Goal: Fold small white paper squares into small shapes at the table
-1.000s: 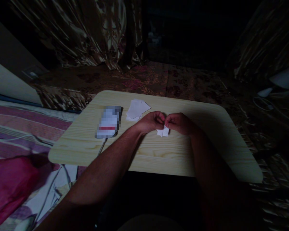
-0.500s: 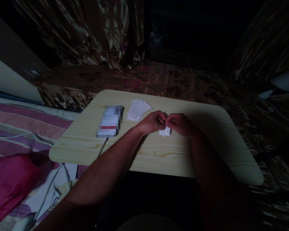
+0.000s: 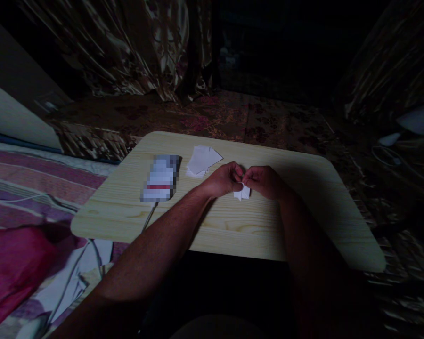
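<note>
A small folded piece of white paper (image 3: pixel 245 192) is between my hands, over the middle of the table. My left hand (image 3: pixel 227 179) pinches its upper left part with thumb and fingers. From the other side my right hand (image 3: pixel 265 181) is closed on its upper right edge, the fingertips almost meeting those of the left. The fingers cover the top of the paper, and a crease shows on its lower part. Just beyond my left hand lies a loose stack of white paper sheets (image 3: pixel 202 159).
A pixelated phone-like device (image 3: pixel 159 179) with a cable (image 3: pixel 150 217) lies on the left of the pale wooden table (image 3: pixel 233 230). At the left is a striped bed (image 3: pixel 7 165) with a pink cloth (image 3: pixel 17 273). A white lamp (image 3: pixel 420 117) stands at far right.
My right fingertips have shifted very slightly along the paper's top edge, and a little more of the paper shows. The stack and the device stay where they were.
</note>
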`<state>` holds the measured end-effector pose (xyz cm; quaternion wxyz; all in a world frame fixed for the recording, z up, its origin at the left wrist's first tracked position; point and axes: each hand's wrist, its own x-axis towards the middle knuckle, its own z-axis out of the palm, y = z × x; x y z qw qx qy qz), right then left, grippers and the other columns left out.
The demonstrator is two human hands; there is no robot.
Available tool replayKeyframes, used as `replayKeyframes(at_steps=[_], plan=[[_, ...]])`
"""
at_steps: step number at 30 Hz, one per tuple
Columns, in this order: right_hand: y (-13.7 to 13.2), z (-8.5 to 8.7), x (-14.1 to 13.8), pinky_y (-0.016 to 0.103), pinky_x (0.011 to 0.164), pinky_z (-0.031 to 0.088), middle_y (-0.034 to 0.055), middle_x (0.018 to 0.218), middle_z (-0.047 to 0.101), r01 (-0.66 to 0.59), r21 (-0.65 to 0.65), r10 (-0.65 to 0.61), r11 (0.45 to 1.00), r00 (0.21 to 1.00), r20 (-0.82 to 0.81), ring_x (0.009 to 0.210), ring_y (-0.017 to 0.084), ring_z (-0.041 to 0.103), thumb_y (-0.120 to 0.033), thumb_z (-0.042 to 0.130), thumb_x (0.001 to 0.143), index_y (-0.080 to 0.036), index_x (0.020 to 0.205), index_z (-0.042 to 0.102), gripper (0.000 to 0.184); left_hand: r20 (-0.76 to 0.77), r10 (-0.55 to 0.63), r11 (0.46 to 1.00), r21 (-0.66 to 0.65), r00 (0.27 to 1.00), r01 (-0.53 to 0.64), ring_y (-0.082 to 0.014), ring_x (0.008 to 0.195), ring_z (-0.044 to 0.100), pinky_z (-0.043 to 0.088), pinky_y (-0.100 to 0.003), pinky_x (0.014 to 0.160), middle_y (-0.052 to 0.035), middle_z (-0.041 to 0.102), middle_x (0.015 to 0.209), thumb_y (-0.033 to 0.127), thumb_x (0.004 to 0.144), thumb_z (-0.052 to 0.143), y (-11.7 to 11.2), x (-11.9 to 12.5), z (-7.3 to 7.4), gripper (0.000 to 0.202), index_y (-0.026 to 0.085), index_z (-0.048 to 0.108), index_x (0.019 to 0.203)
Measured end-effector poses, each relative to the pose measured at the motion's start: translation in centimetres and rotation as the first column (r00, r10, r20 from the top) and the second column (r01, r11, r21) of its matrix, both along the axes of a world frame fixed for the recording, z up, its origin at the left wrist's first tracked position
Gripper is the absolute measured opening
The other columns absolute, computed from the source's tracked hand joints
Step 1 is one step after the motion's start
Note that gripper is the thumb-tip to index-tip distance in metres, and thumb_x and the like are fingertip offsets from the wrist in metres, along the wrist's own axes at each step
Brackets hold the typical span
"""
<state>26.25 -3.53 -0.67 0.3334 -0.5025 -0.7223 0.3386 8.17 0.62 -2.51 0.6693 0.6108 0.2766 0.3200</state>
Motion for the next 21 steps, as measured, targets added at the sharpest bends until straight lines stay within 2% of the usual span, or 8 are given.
replayKeyframes(at_steps=[8, 21], plan=[[0.3, -0.8, 0.1, 0.026, 0.059, 0.049, 0.0039, 0.073, 0.071, 0.026, 0.018, -0.025, 0.999, 0.999, -0.025, 0.065, 0.016, 0.066, -0.026, 0.066, 0.074, -0.017, 0.077, 0.068, 0.009, 0.019, -0.004, 1.0, 0.011, 1.0, 0.004, -0.0064, 0.057, 0.054, 0.039, -0.018, 0.054, 0.0054, 0.06, 0.067, 0.004, 0.053, 0.07, -0.2, 0.1, 0.2, 0.04, 0.017, 0.047, 0.083], [0.3, -1.1, 0.1, 0.023, 0.055, 0.045, 0.0033, 0.068, 0.071, 0.045, 0.039, -0.046, 0.998, 0.999, 0.006, 0.061, 0.015, 0.063, -0.025, 0.067, 0.072, -0.017, 0.076, 0.069, 0.009, -0.006, -0.007, 0.999, 0.041, 1.0, 0.007, -0.0076, 0.06, 0.057, 0.039, -0.019, 0.056, 0.0044, 0.06, 0.069, 0.005, 0.054, 0.071, -0.3, 0.2, 0.1, 0.039, 0.017, 0.047, 0.084]])
